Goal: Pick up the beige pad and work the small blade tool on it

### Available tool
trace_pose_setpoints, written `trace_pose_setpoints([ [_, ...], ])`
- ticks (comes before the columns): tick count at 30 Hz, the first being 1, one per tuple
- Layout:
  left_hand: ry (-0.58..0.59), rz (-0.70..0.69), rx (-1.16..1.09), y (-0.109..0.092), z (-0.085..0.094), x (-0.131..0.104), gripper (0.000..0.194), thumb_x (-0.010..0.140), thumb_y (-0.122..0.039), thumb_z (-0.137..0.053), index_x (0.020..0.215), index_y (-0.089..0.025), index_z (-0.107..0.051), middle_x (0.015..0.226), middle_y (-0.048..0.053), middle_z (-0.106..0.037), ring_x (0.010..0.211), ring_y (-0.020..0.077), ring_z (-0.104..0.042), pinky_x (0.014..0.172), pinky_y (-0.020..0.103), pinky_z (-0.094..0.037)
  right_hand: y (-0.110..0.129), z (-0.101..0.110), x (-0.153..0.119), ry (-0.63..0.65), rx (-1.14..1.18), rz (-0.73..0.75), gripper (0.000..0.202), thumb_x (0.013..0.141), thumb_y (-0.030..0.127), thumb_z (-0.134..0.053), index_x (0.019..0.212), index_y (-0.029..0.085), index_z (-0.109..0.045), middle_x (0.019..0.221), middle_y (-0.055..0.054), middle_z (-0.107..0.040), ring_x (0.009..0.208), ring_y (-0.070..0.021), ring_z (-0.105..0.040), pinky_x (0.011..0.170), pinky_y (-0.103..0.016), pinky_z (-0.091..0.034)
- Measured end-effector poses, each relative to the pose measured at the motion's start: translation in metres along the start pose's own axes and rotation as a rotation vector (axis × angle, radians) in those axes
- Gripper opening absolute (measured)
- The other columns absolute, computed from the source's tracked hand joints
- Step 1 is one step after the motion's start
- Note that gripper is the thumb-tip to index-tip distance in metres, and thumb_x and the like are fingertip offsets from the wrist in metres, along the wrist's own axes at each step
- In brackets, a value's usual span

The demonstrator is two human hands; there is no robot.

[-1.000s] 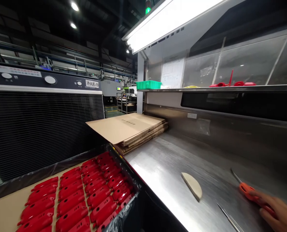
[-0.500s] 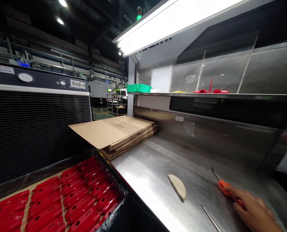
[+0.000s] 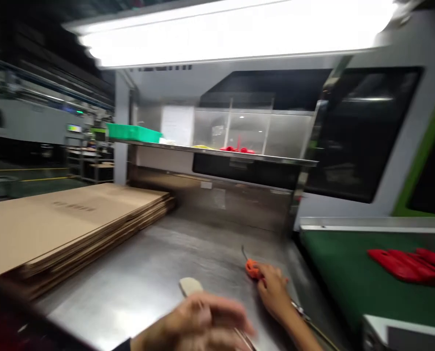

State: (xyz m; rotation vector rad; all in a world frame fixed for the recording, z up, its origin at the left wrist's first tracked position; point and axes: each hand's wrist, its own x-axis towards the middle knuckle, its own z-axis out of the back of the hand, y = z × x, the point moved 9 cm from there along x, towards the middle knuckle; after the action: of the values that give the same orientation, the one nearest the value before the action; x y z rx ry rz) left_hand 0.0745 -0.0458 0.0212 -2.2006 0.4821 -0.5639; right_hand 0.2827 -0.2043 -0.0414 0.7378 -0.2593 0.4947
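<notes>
My right hand lies on the steel table with its fingers closed on an orange-handled cutting tool, whose thin metal tip points away from me. My left hand is blurred by motion low in the picture, just in front of a beige half-round piece that lies flat on the table. Whether the left hand holds anything is not clear. A thin metal tool beside it is mostly hidden.
A stack of flat cardboard sheets fills the table's left. A shelf behind carries a green bin and red parts. To the right, a green conveyor belt holds red plastic parts.
The view has swung sharply right: the tray of red parts and the cooler are gone, the conveyor has appeared. My left hand has come in. My right hand stays on the orange tool.
</notes>
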Motion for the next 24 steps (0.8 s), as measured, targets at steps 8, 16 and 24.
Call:
trace_pose_setpoints([
  [8, -0.005, 0.026, -0.305, -0.017, 0.076, 0.108, 0.079, 0.100, -0.058, -0.046, 0.144, 0.007, -0.049, 0.151, 0.030, -0.052, 0.150, 0.0400, -0.036, 0.129, 0.047, -0.030, 0.039, 0.014, 0.003, -0.105, 0.378, 0.114, 0.034, 0.095, 0.042, -0.045, 0.118, 0.025, -0.063, 0.115, -0.010, -0.065, 0.107, -0.0266, -0.062, 0.096, -0.043, -0.052],
  [16, 0.027, 0.025, -0.414, 0.014, 0.105, 0.140, 0.066, 0.102, -0.044, -0.042, 0.151, 0.000, -0.044, 0.155, 0.034, -0.045, 0.152, 0.0416, -0.029, 0.125, 0.053, -0.035, 0.039, -0.007, 0.007, -0.037, 0.747, 0.036, 0.052, 0.088, 0.075, -0.049, 0.082, 0.024, -0.055, 0.082, -0.005, -0.059, 0.081, -0.0245, -0.056, 0.078, -0.041, -0.046],
  [24, 0.039, 0.062, -0.372, 0.015, 0.094, 0.130, 0.066, 0.106, -0.043, -0.037, 0.154, 0.003, -0.037, 0.159, 0.030, -0.042, 0.154, 0.0389, -0.027, 0.129, 0.051, -0.029, 0.052, -0.009, -0.002, 0.032, 0.960, 0.036, 0.032, 0.090, 0.050, -0.067, 0.086, 0.019, -0.061, 0.072, 0.000, -0.058, 0.069, -0.0160, -0.052, 0.066, -0.029, -0.040],
])
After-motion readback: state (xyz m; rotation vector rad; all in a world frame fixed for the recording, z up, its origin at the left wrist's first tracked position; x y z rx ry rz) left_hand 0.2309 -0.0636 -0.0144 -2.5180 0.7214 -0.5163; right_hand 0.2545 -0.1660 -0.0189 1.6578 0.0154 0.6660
